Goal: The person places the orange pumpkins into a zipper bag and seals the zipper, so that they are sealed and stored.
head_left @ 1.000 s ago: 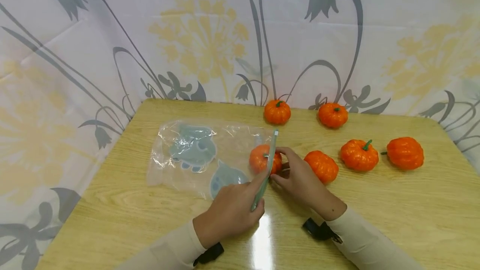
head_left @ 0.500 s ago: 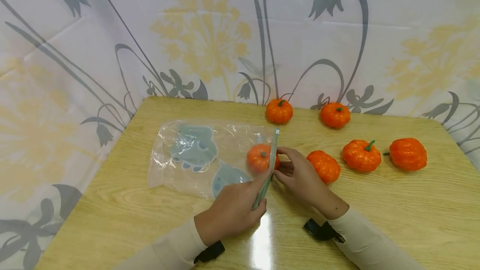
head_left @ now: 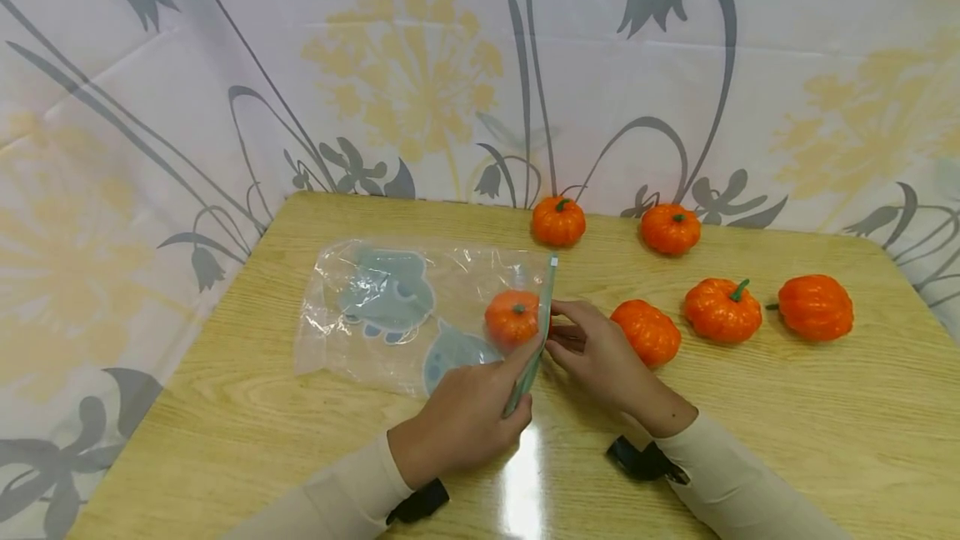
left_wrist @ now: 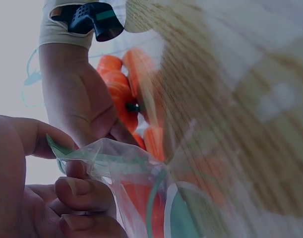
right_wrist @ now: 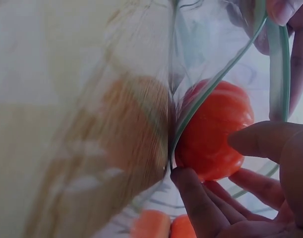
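Observation:
A clear zip bag [head_left: 465, 269] with blue-green animal prints lies flat on the table, its green zip edge [head_left: 550, 282] facing right. My left hand [head_left: 468, 419] pinches the near end of that edge, holding the mouth apart. Just inside the mouth sits a small orange toy pumpkin [head_left: 512, 317], its green stem seen through the film. My right hand [head_left: 600, 357] holds this pumpkin from the right. In the right wrist view the thumb touches the pumpkin [right_wrist: 215, 134], with other fingers around its far side. Some of those fingertips are hidden in the head view.
Several more orange pumpkins are on the wooden table [head_left: 787, 423]: one pumpkin [head_left: 647, 333] right beside my right hand, another pumpkin [head_left: 558, 222] at the back edge, and others farther right. A flower-printed cloth [head_left: 420, 65] stands behind the table.
The pumpkin has moved left, from the zip edge farther into the bag. My right hand stays by the mouth, and my left hand keeps its hold on the edge.

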Demonstrator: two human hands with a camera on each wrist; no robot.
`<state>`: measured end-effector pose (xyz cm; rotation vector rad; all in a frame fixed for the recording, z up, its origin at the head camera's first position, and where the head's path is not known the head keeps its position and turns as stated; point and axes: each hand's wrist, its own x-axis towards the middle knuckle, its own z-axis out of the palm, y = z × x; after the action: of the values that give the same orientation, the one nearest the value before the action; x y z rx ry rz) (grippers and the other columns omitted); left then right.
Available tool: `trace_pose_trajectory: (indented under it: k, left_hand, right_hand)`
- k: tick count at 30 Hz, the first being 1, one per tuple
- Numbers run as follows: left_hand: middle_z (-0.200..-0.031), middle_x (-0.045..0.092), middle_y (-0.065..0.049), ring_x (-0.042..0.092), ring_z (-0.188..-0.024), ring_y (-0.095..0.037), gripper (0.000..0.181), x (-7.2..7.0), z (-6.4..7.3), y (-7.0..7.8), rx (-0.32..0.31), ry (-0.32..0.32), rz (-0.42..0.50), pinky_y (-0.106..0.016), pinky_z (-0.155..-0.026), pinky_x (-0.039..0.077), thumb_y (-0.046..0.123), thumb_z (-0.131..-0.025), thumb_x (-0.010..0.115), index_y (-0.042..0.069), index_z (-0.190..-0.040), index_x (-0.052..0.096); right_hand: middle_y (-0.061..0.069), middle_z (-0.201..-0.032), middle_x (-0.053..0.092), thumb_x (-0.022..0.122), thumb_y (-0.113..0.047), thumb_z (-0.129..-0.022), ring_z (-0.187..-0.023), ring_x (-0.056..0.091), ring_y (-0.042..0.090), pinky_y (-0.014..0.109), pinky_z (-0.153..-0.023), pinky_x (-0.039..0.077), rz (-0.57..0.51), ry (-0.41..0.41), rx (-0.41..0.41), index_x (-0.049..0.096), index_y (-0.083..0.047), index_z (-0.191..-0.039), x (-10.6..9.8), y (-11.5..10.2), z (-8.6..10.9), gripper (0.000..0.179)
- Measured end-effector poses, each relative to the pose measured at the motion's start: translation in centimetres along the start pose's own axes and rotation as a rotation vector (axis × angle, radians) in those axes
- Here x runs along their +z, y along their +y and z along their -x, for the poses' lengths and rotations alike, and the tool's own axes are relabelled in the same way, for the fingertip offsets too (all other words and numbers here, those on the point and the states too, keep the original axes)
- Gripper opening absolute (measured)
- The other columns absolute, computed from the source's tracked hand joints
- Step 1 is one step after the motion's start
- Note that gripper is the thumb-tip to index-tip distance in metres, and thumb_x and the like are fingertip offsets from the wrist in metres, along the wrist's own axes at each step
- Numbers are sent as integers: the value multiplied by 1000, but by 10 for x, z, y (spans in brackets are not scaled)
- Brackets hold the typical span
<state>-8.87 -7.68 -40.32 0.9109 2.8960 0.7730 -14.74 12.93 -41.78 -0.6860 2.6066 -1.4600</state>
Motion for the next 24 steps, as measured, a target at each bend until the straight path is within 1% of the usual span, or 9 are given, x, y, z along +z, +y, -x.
trace_pose_trajectory:
  k: [3,7,11,16,20,24]
  left_hand:
    - [-64,42,10,43,-54,-5,67,-1,0,0,-6,-5,2,-22,-47,33,23,-94,60,15,-156,34]
    - [-63,41,10,41,-52,-5,66,-1,-1,0,-10,-6,8,-22,-46,32,23,-94,60,15,-155,35]
    - [-63,41,10,40,-51,-5,67,0,0,0,-5,-4,11,-21,-46,32,23,-94,60,14,-155,35]
    - [-64,43,10,41,-52,-4,67,0,-1,0,-1,-2,7,-20,-46,33,23,-94,61,13,-155,36]
    - [-64,42,10,41,-52,-4,66,-1,-2,0,-5,-8,5,-20,-46,32,24,-94,61,12,-154,36]
    - [-63,41,10,40,-52,-4,66,-1,-2,0,-15,-7,2,-21,-46,32,24,-94,61,13,-154,37]
  right_hand:
    - [22,-134,57,65,4,-91,-114,67,37,35,-90,56,-10,-12,7,52,1,-140,0,0,0,51]
    - [22,-141,55,63,2,-93,-116,66,36,34,-90,56,-13,-43,41,50,2,-142,1,1,0,50]
    - [23,-143,54,62,1,-95,-117,66,35,34,-91,55,-14,-77,57,49,2,-144,2,1,2,51]
    - [22,-141,56,62,-2,-95,-118,66,35,37,-93,55,-25,-108,46,48,0,-145,2,1,3,51]
    - [21,-139,58,62,-3,-96,-116,66,34,37,-92,56,-3,-105,35,49,0,-144,2,1,3,50]
    - [21,-138,59,61,-3,-96,-115,67,33,36,-90,56,33,-71,35,51,1,-143,1,-1,3,48]
